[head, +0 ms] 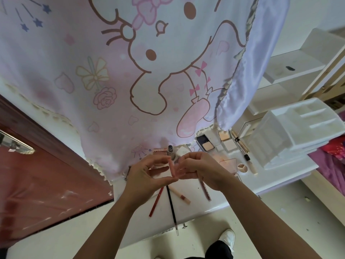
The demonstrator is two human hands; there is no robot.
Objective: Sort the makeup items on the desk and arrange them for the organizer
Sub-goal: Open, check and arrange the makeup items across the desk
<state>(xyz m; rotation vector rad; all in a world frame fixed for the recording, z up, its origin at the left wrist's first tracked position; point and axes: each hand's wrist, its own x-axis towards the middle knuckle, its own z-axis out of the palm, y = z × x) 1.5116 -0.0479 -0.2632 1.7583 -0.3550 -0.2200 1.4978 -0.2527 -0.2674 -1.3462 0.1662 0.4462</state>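
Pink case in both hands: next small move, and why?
Probably carry the pink case right and set it beside the powder compacts near the white organizer. The left hand and right hand both pinch it above the desk. Flat cases already cluster there, and the pencils lie apart at the front.

Cartoon-print curtain [130, 71] across upper frame; red-brown door [46, 174] lower left; white shelves [291, 66] upper right; purple bedding [328, 161] at right edge; white shoe [227, 238] at bottom.
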